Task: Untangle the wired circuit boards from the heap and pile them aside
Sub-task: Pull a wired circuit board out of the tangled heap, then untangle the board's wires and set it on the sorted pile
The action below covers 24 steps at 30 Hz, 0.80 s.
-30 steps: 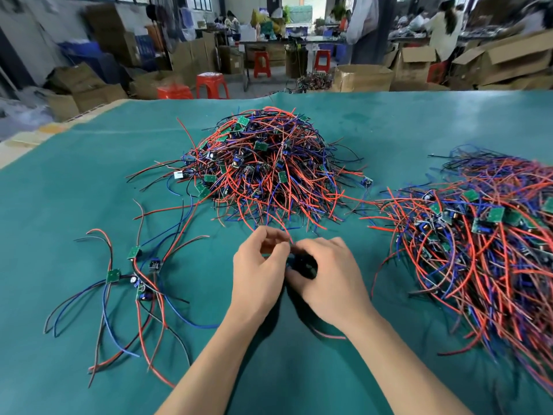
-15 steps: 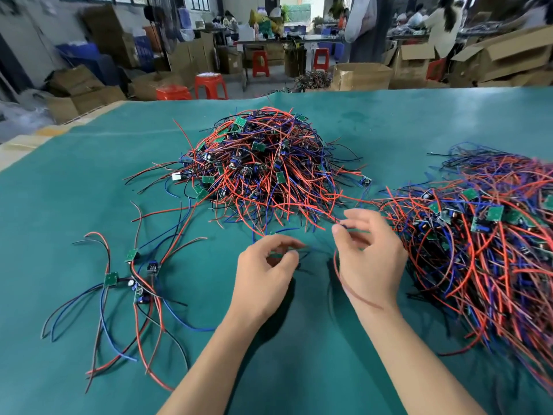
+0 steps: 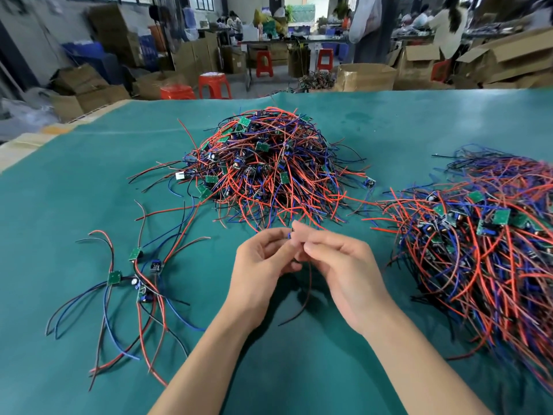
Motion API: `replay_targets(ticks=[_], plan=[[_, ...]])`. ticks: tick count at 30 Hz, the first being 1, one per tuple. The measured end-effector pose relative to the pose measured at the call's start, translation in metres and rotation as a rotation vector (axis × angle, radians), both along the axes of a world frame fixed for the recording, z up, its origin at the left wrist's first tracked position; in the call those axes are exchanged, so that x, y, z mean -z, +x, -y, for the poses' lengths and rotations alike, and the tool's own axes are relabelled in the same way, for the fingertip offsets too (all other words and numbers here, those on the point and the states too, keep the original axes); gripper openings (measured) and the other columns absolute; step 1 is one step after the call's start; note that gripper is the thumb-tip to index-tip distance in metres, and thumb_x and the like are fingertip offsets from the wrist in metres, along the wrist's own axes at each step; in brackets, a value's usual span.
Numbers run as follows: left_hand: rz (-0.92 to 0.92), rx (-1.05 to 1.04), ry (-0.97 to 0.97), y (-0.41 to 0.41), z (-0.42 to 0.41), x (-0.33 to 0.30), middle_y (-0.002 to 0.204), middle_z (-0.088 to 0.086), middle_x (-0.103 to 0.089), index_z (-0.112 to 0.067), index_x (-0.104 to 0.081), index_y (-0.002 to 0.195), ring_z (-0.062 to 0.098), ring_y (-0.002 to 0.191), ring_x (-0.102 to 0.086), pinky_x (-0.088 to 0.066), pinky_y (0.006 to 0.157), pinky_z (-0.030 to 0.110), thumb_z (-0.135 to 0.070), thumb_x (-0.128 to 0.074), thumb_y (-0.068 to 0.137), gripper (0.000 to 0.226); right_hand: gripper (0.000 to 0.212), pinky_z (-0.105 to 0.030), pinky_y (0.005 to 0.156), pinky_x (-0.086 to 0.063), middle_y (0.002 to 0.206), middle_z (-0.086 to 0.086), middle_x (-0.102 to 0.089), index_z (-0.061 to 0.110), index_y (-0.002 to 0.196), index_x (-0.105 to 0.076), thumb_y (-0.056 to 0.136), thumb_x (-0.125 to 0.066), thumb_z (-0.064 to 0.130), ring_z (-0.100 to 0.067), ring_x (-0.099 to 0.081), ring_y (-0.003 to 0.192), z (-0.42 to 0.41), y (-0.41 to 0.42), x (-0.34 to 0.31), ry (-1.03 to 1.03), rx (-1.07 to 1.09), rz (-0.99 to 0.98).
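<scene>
Boards with red, blue and black leads make up the tangled heap (image 3: 269, 172), which sits mid-bench on the green bench (image 3: 74, 181) cover, just beyond the hands. Between the two hands one small wired board (image 3: 289, 235) is held up off the bench; only a sliver of it shows between the fingertips, and a thin dark lead (image 3: 308, 292) hangs down from it, curling to the cover below.

Left hand (image 3: 260, 265) has a narrow grip, its thumb and fingers curled in and pinching at that board. Right hand (image 3: 344, 265) meets it fingertip to fingertip, also in a narrow pinching grip on the same piece; exactly which finger touches what is blurred.

To the left, near the bench's front, lies the small sorted pile (image 3: 134, 277): a few green boards clustered together with their long leads fanned out flat, well apart from the heap. To the right a second large mass of wired boards (image 3: 484, 244) spreads to the frame edge, a few of its red leads reaching those of the central heap.

Beyond the bench stand cardboard boxes (image 3: 366, 76) and red stools (image 3: 214, 85), with people at work farther back.
</scene>
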<state>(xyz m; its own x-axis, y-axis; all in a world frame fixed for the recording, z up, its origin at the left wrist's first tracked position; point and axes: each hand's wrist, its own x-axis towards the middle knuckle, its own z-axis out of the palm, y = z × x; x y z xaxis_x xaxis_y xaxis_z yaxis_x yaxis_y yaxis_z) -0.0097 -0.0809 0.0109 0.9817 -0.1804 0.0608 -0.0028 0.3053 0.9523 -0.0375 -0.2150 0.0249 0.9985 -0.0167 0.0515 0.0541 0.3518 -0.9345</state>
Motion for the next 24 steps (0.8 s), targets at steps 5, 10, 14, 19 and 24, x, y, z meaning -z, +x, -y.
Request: replay_targets(ticks=[5, 10, 14, 19, 24], plan=[[-0.014, -0.010, 0.003, 0.001, -0.001, 0.000, 0.091, 0.014, -0.072, -0.001, -0.070, 0.106, 0.021, 0.076, -0.055, -0.043, 0.063, 0.027, -0.013, -0.070, 0.089, 0.020, 0.035, -0.027, 0.086, -0.058, 0.122, -0.011, -0.075, 0.002, 0.089, -0.082, 0.093, -0.049, -0.012, -0.014, -0.069, 0.118, 0.001, -0.001, -0.005, 0.054, -0.005, -0.010], [-0.045, 0.033, -0.041, 0.001, -0.002, -0.002, 0.089, 0.014, -0.068, 0.002, -0.069, 0.107, 0.016, 0.069, -0.055, -0.037, 0.059, 0.026, -0.016, -0.076, 0.082, 0.032, 0.038, -0.026, 0.074, -0.059, 0.112, -0.012, -0.078, 0.004, 0.080, -0.083, 0.091, -0.048, -0.007, -0.021, -0.075, 0.095, 0.001, 0.001, -0.007, 0.098, 0.024, -0.050], [-0.020, 0.075, -0.014, -0.001, -0.002, -0.004, 0.082, 0.013, -0.067, -0.008, -0.071, 0.106, 0.019, 0.068, -0.055, -0.037, 0.056, 0.025, -0.015, -0.078, 0.075, 0.032, 0.029, -0.028, 0.067, -0.057, 0.082, -0.010, -0.076, 0.012, 0.071, -0.078, 0.089, -0.060, -0.001, -0.023, -0.071, 0.071, 0.005, 0.003, -0.005, 0.130, 0.204, -0.132], [0.058, 0.156, 0.100, -0.003, -0.003, -0.004, 0.074, 0.006, -0.068, -0.023, -0.075, 0.101, 0.014, 0.068, -0.057, -0.037, 0.054, 0.020, -0.017, -0.073, 0.078, 0.024, 0.011, -0.029, 0.056, -0.044, 0.067, -0.005, -0.062, 0.015, 0.079, -0.076, 0.089, -0.075, 0.015, -0.024, -0.058, 0.059, 0.004, 0.002, -0.003, -0.108, 0.243, -0.132], [0.027, 0.186, 0.104, -0.003, -0.002, -0.004, 0.076, 0.008, -0.070, -0.020, -0.076, 0.101, 0.014, 0.070, -0.059, -0.038, 0.056, 0.020, -0.013, -0.066, 0.078, 0.026, 0.020, -0.024, 0.049, -0.041, 0.061, -0.004, -0.060, 0.013, 0.074, -0.081, 0.089, -0.070, 0.006, -0.017, -0.057, 0.050, 0.009, 0.000, -0.011, -0.064, 0.165, -0.176]])
